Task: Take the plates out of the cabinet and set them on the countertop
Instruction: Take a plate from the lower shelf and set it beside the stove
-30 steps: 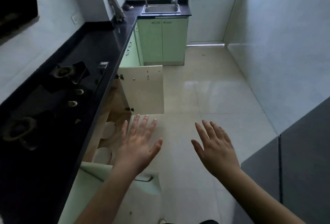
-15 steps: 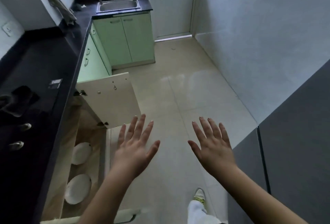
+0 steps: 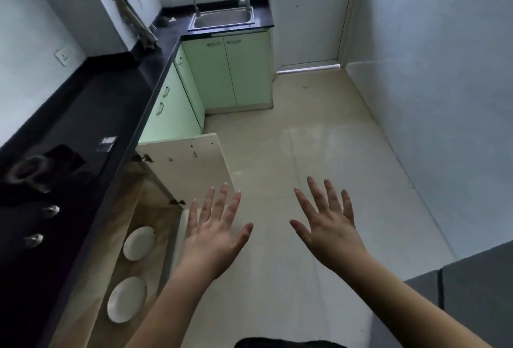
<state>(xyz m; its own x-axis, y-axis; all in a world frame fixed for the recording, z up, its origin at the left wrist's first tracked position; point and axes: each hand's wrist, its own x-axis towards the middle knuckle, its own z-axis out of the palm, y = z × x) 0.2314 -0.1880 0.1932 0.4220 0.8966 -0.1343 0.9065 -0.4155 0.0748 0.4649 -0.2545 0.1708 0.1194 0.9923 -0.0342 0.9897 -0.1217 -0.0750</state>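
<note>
- Black bench (image 3: 91, 114) runs along our left, cooktop knobs (image 3: 51, 209) at its near end, sink (image 3: 223, 17) at the far end.
- Cabinet (image 3: 144, 208) under the bench is open, door (image 3: 191, 167) swung out over the floor.
- Our left hand (image 3: 213, 239) and right hand (image 3: 330, 232) are held out over the floor, fingers (image 3: 222, 200) spread and straight, holding nothing.
- Near plate (image 3: 126, 303) and far plate (image 3: 139, 242) lie flat on the cabinet floor, apart from each other, left of our left hand.
</note>
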